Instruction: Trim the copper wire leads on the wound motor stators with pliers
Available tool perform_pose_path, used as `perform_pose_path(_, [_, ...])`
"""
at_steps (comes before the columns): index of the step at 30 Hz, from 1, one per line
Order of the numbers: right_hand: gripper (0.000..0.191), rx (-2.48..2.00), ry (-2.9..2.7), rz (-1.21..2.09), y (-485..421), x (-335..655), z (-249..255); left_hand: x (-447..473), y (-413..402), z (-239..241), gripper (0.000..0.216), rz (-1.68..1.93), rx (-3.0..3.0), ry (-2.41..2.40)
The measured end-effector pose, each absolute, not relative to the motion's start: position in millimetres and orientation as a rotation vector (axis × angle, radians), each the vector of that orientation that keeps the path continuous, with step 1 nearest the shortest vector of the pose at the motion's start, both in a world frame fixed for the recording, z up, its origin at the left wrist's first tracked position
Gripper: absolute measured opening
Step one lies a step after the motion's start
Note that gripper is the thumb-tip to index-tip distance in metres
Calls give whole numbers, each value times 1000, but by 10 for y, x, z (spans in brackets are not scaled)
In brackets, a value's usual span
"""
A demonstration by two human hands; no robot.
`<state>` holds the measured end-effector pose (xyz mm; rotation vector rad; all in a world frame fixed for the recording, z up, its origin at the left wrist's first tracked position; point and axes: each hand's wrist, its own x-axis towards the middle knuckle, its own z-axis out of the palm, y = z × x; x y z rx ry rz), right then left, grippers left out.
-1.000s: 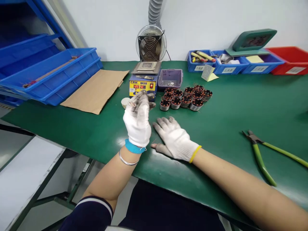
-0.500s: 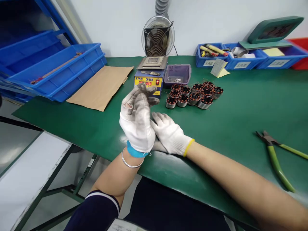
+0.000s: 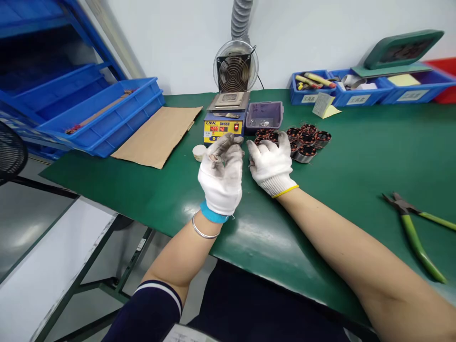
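Observation:
Both my hands wear white knit gloves. My left hand [image 3: 221, 173] is raised above the green mat [image 3: 356, 161], its soiled fingertips pinched together on something small I cannot make out. My right hand [image 3: 271, 161] reaches forward over the mat with fingers spread, right at the near edge of a cluster of several copper-wound stator coils [image 3: 307, 141]; its fingers cover the nearest coils. Just behind my left hand stands a small yellow-and-blue solder pot [image 3: 223, 122] with red digits.
A fume fan [image 3: 235, 71] and a purple plastic box [image 3: 264, 115] stand behind the coils. Cardboard [image 3: 158, 135] and blue crates [image 3: 96, 111] lie left. Blue parts bins [image 3: 342, 90] line the back right. Green-handled pliers [image 3: 415, 230] lie at right. A small white dish [image 3: 198, 152] sits near the pot.
My right hand lifted off the mat and moved forward to the coils. My left hand stayed raised and pinched, shifting slightly right. The camera view turned a little.

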<state>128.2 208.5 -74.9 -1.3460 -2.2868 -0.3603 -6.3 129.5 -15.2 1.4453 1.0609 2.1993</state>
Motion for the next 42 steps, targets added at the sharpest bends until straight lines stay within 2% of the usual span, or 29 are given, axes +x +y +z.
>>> perform_pose_path(10, [59, -1349, -2270, -328, 2095, 1286, -725, 33, 1373, -315, 54, 2063, 1507, 947])
perform_pose_path(14, [56, -1270, -2272, -320, 1740, 1597, -649, 62, 1389, -345, 53, 1854, 1499, 1064])
perform_pose_path(17, [47, -1157, -2322, -297, 1354, 2016, -628, 127, 1308, -335, 49, 1554, 1536, 1105])
perform_pose_path(19, [40, -1065, -2388, -186, 1121, 2300, -632, 183, 1213, -331, 70, 1186, 1670, 1140])
perform_pose_path(21, [39, -1046, -2372, -32, 947, 2525, -634, 240, 1119, -341, 103, 757, 1891, 1159])
perform_pose_path(22, [44, -1088, -2308, 31, 889, 2604, -629, 267, 1082, -354, 115, 593, 2002, 1161])
perform_pose_path(24, [61, -1288, -2104, 122, 833, 2688, -606, 319, 1038, -390, 125, 400, 2151, 1170])
perform_pose_path(27, [76, -1650, -1870, 339, 856, 2668, -566, 394, 1031, -449, 125, 380, 2171, 1204])
perform_pose_path(30, [64, -1789, -1879, 559, 884, 2567, -572, 481, 1035, -484, 126, 389, 2153, 1180])
perform_pose_path(32, [56, -1813, -1897, 522, 866, 2500, -590, 541, 1025, -486, 125, 383, 2143, 1175])
perform_pose_path(38, [48, -1849, -1950, 297, 803, 2428, -467, 626, 999, -446, 106, 361, 2111, 1166])
perform_pose_path(42, [48, -1802, -2040, 202, 793, 2471, -408, 628, 993, -451, 98, 386, 2200, 1124])
